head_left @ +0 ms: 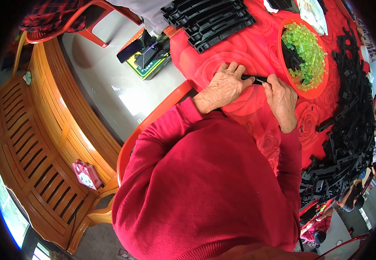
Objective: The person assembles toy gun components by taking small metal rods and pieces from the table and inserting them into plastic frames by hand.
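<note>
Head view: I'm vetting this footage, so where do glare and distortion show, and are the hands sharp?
In the head view, white glare on the floor; a washed-out window at lower left; the bench bowed toward the picture's edge; left hand and right hand fairly sharp.

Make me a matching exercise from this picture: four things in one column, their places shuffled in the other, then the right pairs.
Things
1. Green translucent pieces
2. Small pink bag
3. Slim dark piece
4. Loose heap of black parts

Places
A. Between the left hand and the right hand
B. Along the right side of the red-covered table
C. In the orange-red bowl
D. On the wooden bench

Pairs: 1-C, 2-D, 3-A, 4-B
</note>
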Available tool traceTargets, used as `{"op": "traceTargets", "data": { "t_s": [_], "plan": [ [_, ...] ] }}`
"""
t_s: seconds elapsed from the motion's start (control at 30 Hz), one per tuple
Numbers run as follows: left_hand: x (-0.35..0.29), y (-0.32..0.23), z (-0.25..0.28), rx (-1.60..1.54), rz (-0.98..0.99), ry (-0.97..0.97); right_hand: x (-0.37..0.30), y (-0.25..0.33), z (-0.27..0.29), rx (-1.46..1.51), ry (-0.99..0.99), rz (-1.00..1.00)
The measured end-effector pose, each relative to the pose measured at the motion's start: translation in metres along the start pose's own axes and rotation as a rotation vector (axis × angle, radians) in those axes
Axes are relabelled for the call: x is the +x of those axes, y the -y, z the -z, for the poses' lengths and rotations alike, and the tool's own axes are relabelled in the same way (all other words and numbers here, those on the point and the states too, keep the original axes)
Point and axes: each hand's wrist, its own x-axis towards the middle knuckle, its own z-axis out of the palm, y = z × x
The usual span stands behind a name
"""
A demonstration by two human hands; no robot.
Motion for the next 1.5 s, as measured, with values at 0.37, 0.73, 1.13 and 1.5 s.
{"op": "traceTargets", "data": {
  "t_s": [0.37, 0.73, 1.13, 1.5],
  "plan": [
    [0.003, 0.002, 0.002, -0.018, -0.008, 0.006, 0.008, -0.003, 0.001, 0.01, 0.049, 0.061],
    [0.008, 0.004, 0.004, -0.035, -0.052, 0.021, 0.019, -0.007, 0.002, 0.081, 0.136, 0.051],
    [0.007, 0.005, 0.002, -0.061, -0.044, -0.003, 0.006, -0.013, -0.009, 0.152, 0.053, 0.001],
    [0.009, 0.006, 0.004, -0.077, -0.06, 0.012, 0.008, -0.007, -0.004, 0.075, 0.038, 0.002]
  ]
}}
